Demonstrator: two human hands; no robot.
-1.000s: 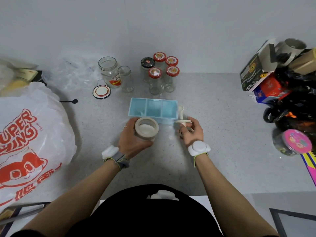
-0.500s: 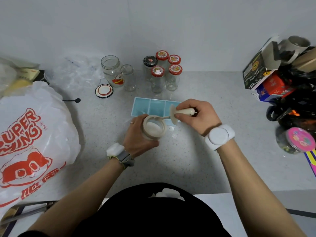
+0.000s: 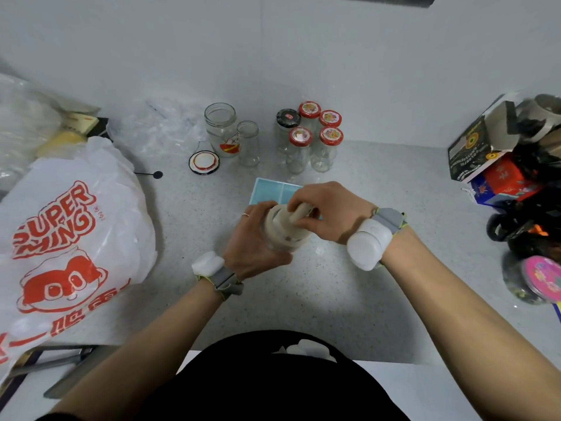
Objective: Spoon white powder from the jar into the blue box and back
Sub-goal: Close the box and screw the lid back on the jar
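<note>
- Above the speckled grey surface (image 3: pixel 334 299), your left hand (image 3: pixel 252 247) wrapped the small round powder jar (image 3: pixel 283 227); it looked light, rigid, best gripped round its wall.
- Your right hand (image 3: pixel 331 212) pinched the slim cream plastic spoon (image 3: pixel 299 213) by its handle, dipping into the jar; the pale blue compartmented box (image 3: pixel 273 192) lay just behind.

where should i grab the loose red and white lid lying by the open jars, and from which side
Pinch the lid by its rim, coming straight down from above. It lies flat on the counter with open surface in front and to its left, so fingers fit across the rim there. The big open jar stands close behind to its right, so avoid approaching from that side.
</note>
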